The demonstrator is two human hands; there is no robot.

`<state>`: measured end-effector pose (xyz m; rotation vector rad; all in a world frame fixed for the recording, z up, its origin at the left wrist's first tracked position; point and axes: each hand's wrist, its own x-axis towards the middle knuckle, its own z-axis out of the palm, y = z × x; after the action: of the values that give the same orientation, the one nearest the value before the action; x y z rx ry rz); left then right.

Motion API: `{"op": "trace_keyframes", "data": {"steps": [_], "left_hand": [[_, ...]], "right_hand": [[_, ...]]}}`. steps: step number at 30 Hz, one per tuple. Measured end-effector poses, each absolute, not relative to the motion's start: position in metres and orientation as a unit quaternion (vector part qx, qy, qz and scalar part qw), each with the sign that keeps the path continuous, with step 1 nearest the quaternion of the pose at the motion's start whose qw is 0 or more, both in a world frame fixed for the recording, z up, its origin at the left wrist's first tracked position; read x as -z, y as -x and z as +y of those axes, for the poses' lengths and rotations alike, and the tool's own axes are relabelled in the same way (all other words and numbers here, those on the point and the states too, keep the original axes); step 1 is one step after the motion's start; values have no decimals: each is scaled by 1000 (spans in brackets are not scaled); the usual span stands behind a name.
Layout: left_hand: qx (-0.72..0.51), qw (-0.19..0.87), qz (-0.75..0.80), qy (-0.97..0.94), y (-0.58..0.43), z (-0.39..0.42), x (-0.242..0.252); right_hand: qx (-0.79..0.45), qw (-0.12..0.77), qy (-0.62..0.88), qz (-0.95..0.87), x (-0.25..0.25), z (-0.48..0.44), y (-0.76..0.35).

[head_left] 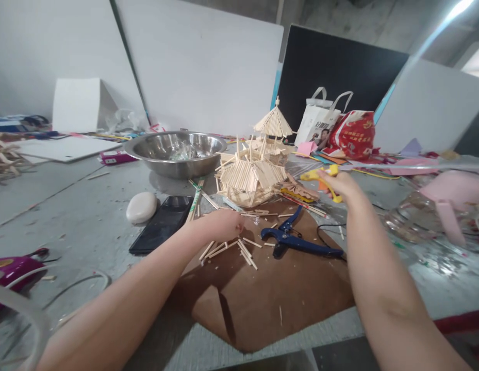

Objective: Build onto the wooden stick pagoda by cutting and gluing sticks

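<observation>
My left hand (223, 224) rests closed on the brown board (270, 304), over a small pile of cut wooden sticks (231, 248); what its fingers hold is hidden. My right hand (339, 184) is raised to the right and grips a yellow-handled tool (320, 178). Between and behind the hands stands a model pavilion of wooden sticks (254, 165) with a pointed roof. A blue cutter (297, 240) lies on the board just right of the stick pile.
A steel bowl (177, 152) sits behind the left hand, with a black phone (164, 221) and a white oval object (141, 207) nearby. Bags (340, 129) and coloured paper lie at the back right, a clear glass vessel (409, 219) at right, white panels behind.
</observation>
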<state>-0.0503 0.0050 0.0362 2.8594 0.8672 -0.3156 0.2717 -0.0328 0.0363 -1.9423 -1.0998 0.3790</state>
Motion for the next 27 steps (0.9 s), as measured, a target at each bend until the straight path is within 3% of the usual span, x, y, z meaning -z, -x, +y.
{"op": "trace_keyframes", "data": {"steps": [2,5,10,15,23,27], "left_hand": [[98,97,299,-944,56,14,-42],[26,112,348,-930,71,30,-57],[-24,50,451,-891,95,44,-60],[-57,4,517,-854,110,39,-40],[-43,-23,579,-814,135,21,-35],[-29,-23,571,-820,136,17,-32]], "right_hand": [[-148,325,843,-403,-21,-24,-275],[-138,258,871,-394,-6,-13,-274],[-74,178,898,-396,2,-4,-275],[-25,157,901,-403,-4,-6,-269],[47,224,854,-468,-55,-26,-230],[-6,441,664,-604,-96,-65,-180]]}}
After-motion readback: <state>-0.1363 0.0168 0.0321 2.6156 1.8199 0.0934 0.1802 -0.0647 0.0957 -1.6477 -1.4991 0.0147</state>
